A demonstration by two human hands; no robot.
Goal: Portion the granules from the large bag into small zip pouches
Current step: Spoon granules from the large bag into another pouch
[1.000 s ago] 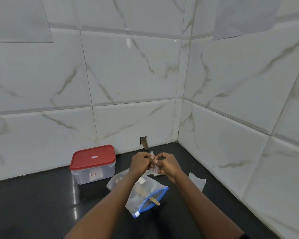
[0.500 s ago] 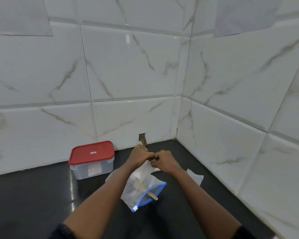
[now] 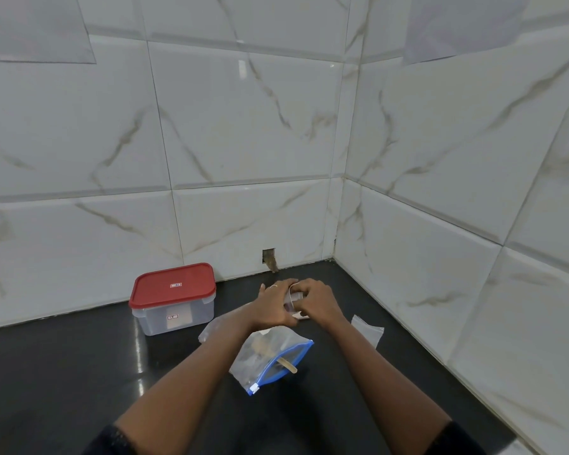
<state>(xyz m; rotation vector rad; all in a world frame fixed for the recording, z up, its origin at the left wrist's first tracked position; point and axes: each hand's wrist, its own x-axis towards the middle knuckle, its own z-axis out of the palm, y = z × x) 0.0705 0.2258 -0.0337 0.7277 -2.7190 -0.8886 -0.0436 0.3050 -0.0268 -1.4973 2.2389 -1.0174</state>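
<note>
Clear plastic is pinched between my two hands: a small zip pouch, mostly hidden by my fingers, with only a pale strip of it showing. My left hand curls its fingers onto the pouch from one side. My right hand closes over it from the other, knuckles up. The two hands touch, low over the black counter.

Just nearer to me than my hands, below my left wrist, lies the large bag with its blue zip edge. It has brownish contents inside and a wooden stick poking out of its mouth. An empty pouch lies flat just right of my right wrist. Well left of my left hand a plastic box with a red lid stands close to the marble-tiled wall.
</note>
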